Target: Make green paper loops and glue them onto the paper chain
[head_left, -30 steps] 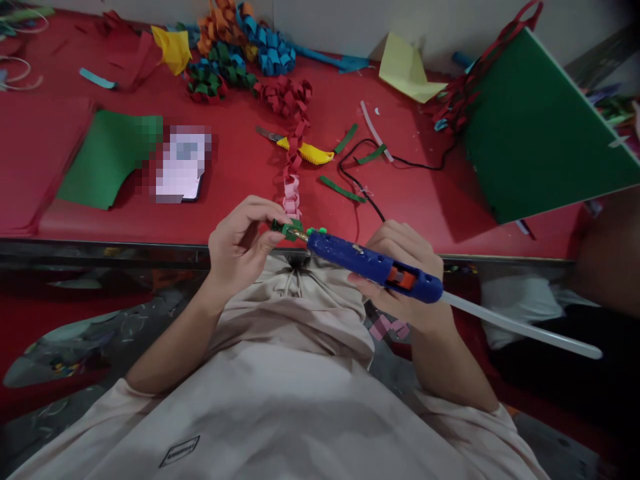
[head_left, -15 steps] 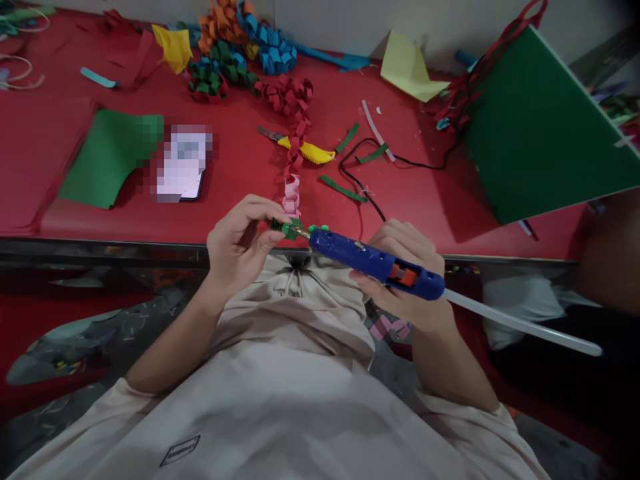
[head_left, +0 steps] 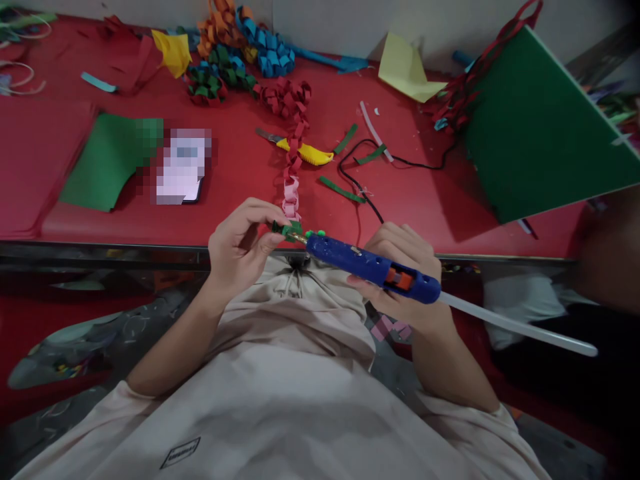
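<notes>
Between thumb and fingertips, my left hand [head_left: 243, 243] pinches a green paper strip [head_left: 293, 229] at the near edge of the table. My right hand [head_left: 400, 267] is wrapped round a blue hot glue gun [head_left: 370, 263], and a long white glue stick [head_left: 520, 323] sticks out of its back end. The gun's metal tip touches or nearly touches the green strip; which of the two I cannot tell. From the green strip a paper chain runs away over the table, first pink links [head_left: 291, 197], then red links [head_left: 287, 100].
A yellow utility knife [head_left: 305, 150] lies under the red chain. Loose green strips [head_left: 343, 190] and the gun's black cord [head_left: 425, 165] are to its right. A phone [head_left: 183, 167] and green paper [head_left: 103, 163] lie left. A large green board [head_left: 550, 127] stands tilted at right.
The glue gun and my right hand have shifted very slightly left, with the tip staying at the green strip. My left hand keeps its pinch.
</notes>
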`<act>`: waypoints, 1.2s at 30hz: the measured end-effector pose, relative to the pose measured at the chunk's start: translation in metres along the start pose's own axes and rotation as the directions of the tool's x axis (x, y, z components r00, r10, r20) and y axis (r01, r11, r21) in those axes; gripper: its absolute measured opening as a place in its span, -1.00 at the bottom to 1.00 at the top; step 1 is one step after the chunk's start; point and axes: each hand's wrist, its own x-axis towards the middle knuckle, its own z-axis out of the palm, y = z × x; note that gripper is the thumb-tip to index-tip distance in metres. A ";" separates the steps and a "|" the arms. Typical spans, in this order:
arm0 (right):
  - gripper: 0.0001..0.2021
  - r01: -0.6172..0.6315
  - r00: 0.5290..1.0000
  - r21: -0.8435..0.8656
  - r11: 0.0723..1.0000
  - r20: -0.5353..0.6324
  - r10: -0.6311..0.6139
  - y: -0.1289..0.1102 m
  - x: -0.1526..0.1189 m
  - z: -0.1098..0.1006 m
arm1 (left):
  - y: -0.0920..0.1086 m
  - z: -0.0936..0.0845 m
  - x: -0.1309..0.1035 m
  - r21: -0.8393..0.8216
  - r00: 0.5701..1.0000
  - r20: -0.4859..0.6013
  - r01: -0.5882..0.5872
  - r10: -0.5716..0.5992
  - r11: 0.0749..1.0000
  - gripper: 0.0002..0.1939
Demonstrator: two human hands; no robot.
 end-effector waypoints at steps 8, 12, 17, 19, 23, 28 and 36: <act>-0.65 0.037 0.999 -0.018 0.999 -0.008 -0.037 0.002 0.002 -0.002 | -0.001 -0.001 0.000 -0.017 1.000 0.010 0.000 0.000 1.000 -0.77; -0.65 0.024 1.000 -0.032 0.999 -0.008 -0.024 0.000 0.002 -0.003 | -0.002 0.001 0.000 -0.013 1.000 0.015 -0.025 0.025 1.000 -0.80; -0.71 0.005 1.000 -0.029 1.000 -0.028 -0.006 0.012 -0.004 -0.014 | -0.004 0.002 0.002 0.008 1.000 -0.012 -0.025 0.025 1.000 -0.85; -0.71 -0.042 0.998 -0.098 0.994 -0.053 0.036 0.031 -0.012 -0.027 | -0.005 0.000 0.003 0.026 0.999 -0.033 -0.025 0.026 0.999 -0.85; -0.63 -0.197 0.979 -0.256 0.946 0.002 0.204 0.092 -0.029 -0.058 | -0.009 -0.006 0.003 0.119 0.998 -0.049 -0.023 0.029 0.993 -0.85; -0.56 -0.375 0.901 -0.130 0.918 0.179 0.394 0.167 -0.042 -0.075 | -0.011 -0.006 0.004 0.131 0.997 -0.073 -0.016 0.026 0.991 -0.85; -0.48 -0.440 0.894 -0.188 0.878 -0.187 0.408 0.140 -0.095 -0.078 | -0.008 0.004 0.005 0.034 0.991 -0.133 -0.028 0.032 0.999 -0.82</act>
